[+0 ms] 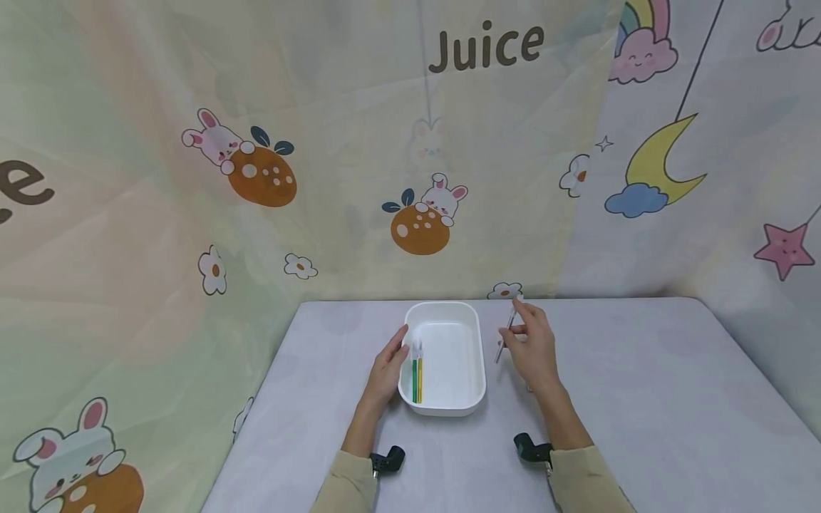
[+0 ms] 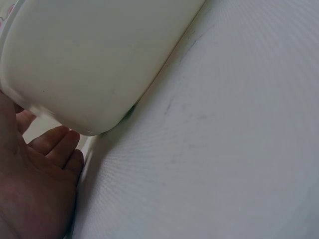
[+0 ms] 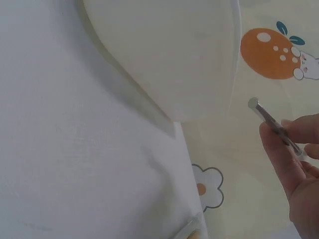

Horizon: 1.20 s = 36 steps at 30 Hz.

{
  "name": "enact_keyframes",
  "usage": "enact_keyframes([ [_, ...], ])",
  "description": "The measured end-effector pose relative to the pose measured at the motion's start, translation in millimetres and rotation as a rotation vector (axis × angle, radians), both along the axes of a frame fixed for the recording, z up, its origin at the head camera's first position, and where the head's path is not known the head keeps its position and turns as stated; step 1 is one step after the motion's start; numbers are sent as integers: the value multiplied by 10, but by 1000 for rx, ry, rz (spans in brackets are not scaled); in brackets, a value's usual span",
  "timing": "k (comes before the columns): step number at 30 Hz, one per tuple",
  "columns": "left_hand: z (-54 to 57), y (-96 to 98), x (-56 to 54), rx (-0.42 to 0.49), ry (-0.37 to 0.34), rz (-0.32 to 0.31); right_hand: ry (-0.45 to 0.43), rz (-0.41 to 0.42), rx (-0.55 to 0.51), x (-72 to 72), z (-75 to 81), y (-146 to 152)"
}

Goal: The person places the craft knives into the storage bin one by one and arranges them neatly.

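A white rectangular tray (image 1: 449, 410) lies on the table. Inside it, along the left side, lie a green pen-like stick (image 1: 415, 381) and a yellow one (image 1: 420, 381), both with clear upper ends. My left hand (image 1: 383, 370) holds the tray by its left side; in the left wrist view its fingers (image 2: 62, 144) bend in against the tray's outer wall. Right of the tray, my right hand (image 1: 532, 349) pinches a slim silver pen-like stick (image 3: 271, 122) between thumb and fingers. The stick slants in the head view, and its round end shows in the right wrist view.
A white cloth covers the table (image 1: 661, 399). Under the right wrist, a small object (image 3: 188, 229) with a clear end is mostly hidden. Behind the table hangs a printed curtain (image 1: 346, 235). Each forearm wears a black wrist camera (image 1: 388, 459).
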<state>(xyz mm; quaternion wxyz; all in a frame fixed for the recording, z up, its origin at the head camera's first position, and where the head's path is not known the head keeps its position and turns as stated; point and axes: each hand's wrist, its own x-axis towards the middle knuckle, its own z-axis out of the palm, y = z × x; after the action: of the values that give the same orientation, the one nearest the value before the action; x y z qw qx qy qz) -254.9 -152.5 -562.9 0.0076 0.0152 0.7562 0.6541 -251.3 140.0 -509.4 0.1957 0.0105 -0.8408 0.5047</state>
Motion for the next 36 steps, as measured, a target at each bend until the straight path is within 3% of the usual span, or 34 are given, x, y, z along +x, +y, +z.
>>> enact_keyframes([
  [8,-13,-4,-1,3,6,-7,2,19,-90,39,75,-93],
  [21,-16,3,-21,-1,12,-9,3,100,-40,36,37,-298],
  [30,-12,3,-24,-13,2,2,-53,161,-95,26,39,-443],
  [36,-17,5,-20,-10,0,-4,-30,207,-119,13,43,-556],
])
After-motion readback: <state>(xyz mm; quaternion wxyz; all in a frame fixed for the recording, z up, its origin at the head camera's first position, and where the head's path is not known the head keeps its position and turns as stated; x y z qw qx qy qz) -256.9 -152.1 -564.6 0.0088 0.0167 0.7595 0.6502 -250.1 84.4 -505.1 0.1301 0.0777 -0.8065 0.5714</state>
